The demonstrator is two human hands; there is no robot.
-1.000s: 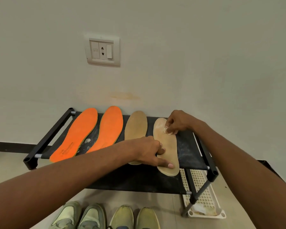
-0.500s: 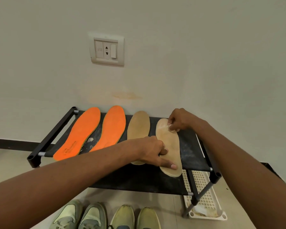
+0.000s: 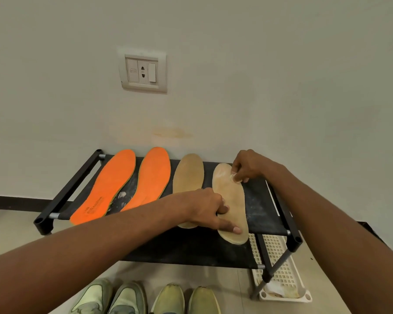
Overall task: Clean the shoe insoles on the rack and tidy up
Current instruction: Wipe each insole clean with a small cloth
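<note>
**A:** Plain wall, low black rack (image 3: 261, 207) against it, four insoles laid flat in a row on top. Why both hands on the far-right tan insole (image 3: 233, 200)?

**B:** Left hand (image 3: 210, 209) looks like a clamp — fingers spread flat near the heel so it can't slide. Right hand (image 3: 247, 166) has its fingertips pinched on a small whitish wipe (image 3: 235, 177) at the toe end, presumably scrubbing.

**A:** And the others?

**B:** Two orange insoles (image 3: 114, 186) and the other tan one (image 3: 187, 175) just lie there untouched — waiting, I'd guess.

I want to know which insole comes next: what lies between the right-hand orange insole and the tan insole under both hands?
In the head view, a second tan insole lies flat on the rack between them.
</note>
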